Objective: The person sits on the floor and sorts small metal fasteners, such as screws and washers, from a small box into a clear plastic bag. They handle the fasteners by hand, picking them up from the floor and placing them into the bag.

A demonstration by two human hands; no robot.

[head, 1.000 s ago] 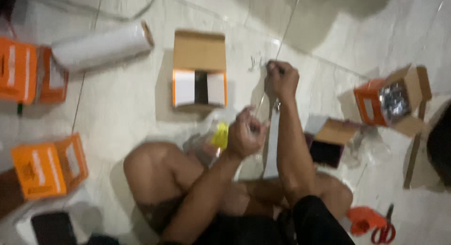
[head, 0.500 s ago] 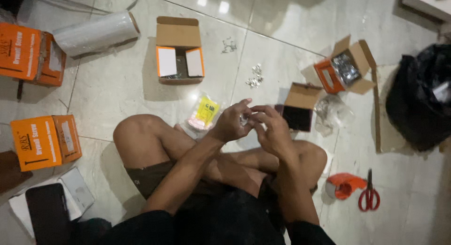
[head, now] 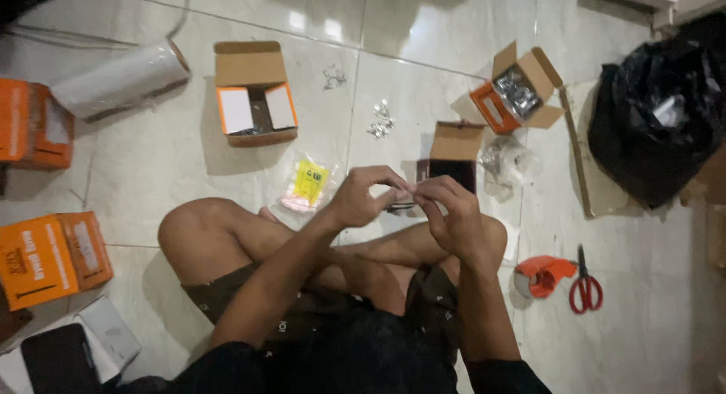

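Fingers (head: pixel 393 188) of both hands pinch a small dark part (head: pixel 401 206), its long axis lying left-right.

Ahead of hands: small dark box (head: pixel 454 163) with raised flap stands just beyond the right hand (head: pixel 454 220); a yellow packet (head: pixel 306 186) lies beside the left hand (head: pixel 359 201).
Open floor (head: pixel 151 159): bare tiles between the open orange box (head: pixel 253 99) and the left knee.
Right side: tape dispenser (head: pixel 543 275) and red scissors (head: pixel 584 284) lie near the right knee; black bag (head: pixel 650 122) blocks beyond.
Middle tiles: scattered metal bits (head: pixel 380 118).
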